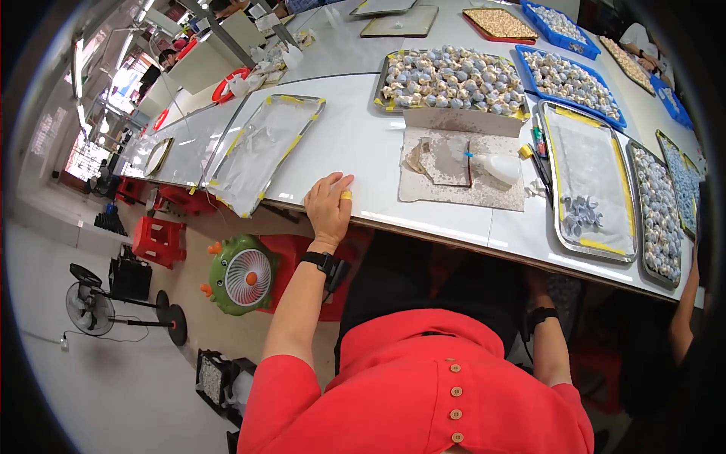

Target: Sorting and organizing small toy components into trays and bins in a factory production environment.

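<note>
My left hand (329,208) rests on the white table (370,163) at its front edge, fingers lying on the top with nothing in them. It has a yellow band on one finger. Below the table edge, my right hand (535,284) hangs in shadow near my thigh, and its fingers are hidden. A flattened cardboard piece (420,189) lies ahead of me, with a white, rounded, cup-like thing (501,168) on it. Right of it, a metal tray (586,155) lined with white sheet holds several small grey curved pieces (582,215).
A tray of grey-and-cream balls (454,79) sits behind the cardboard; similar balls fill blue baskets (571,85) and another tray (656,212) at right. A lined tray (265,151) overhangs the edge at left. A green fan (246,276) and red stool (299,265) stand below.
</note>
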Tool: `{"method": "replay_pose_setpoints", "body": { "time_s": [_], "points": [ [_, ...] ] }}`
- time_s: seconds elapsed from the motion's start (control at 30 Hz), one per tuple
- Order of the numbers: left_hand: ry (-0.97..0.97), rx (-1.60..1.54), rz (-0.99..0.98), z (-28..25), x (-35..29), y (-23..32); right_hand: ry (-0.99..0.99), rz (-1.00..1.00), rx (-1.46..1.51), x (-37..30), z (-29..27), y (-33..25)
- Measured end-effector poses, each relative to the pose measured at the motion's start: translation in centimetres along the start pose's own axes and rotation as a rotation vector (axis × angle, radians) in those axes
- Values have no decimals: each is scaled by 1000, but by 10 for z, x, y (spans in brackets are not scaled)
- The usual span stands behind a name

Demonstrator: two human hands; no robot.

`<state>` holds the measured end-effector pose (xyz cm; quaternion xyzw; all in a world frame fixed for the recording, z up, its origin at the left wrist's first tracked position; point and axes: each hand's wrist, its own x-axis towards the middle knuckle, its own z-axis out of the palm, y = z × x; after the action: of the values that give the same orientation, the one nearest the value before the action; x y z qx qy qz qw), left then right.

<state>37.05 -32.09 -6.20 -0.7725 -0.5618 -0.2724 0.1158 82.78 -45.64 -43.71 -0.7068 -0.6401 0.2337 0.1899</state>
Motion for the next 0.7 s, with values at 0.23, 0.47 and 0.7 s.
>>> {"method": "replay_pose_setpoints", "body": {
  "time_s": [0.23,0.47,0.7],
  "points": [
    [-27,25,-3,6,2,2,-82,55,68,-3,-3,1],
    [-52,14,28,18,5,0,-43,124,93,-7,-1,1],
    [-55,31,33,10,2,1,-17,113,162,-23,-30,-31]
  ]
}}
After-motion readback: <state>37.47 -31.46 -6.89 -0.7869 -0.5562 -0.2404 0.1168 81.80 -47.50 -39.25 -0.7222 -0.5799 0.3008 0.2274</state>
